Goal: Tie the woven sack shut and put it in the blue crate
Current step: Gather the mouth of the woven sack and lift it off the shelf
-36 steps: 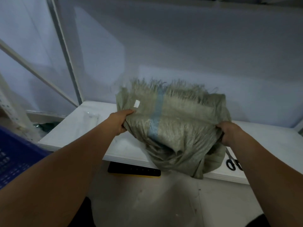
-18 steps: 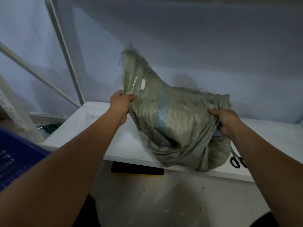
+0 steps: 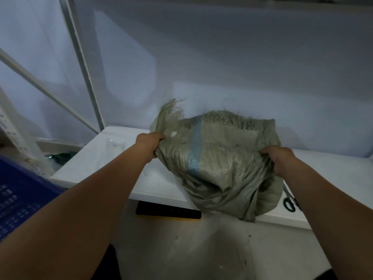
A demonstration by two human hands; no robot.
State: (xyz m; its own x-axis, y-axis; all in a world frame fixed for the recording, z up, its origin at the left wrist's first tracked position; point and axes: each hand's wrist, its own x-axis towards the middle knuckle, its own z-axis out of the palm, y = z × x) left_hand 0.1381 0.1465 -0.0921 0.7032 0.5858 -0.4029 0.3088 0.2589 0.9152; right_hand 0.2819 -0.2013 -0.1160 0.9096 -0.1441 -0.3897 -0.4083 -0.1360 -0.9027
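Note:
A grey-green woven sack (image 3: pixel 220 164) with a pale blue stripe and a frayed top edge rests on the front of a white table (image 3: pixel 101 158). Its lower part hangs over the table's edge. My left hand (image 3: pixel 150 142) grips the sack's upper left corner, beside a small white tag. My right hand (image 3: pixel 277 157) clutches bunched cloth on the sack's right side. The sack's mouth is untied, its fringe standing up along the top. A blue crate (image 3: pixel 18 197) shows at the lower left, partly cut off by the frame.
Black-handled scissors (image 3: pixel 289 203) lie on the table right of the sack, half hidden by my right forearm. A black and yellow bar (image 3: pixel 168 212) lies on the floor under the table edge. A white metal frame (image 3: pixel 80 63) stands at the left.
My left hand had lifted the sack's left corner high half a second ago; it has come back down to table height. My right hand keeps its grip on the right side.

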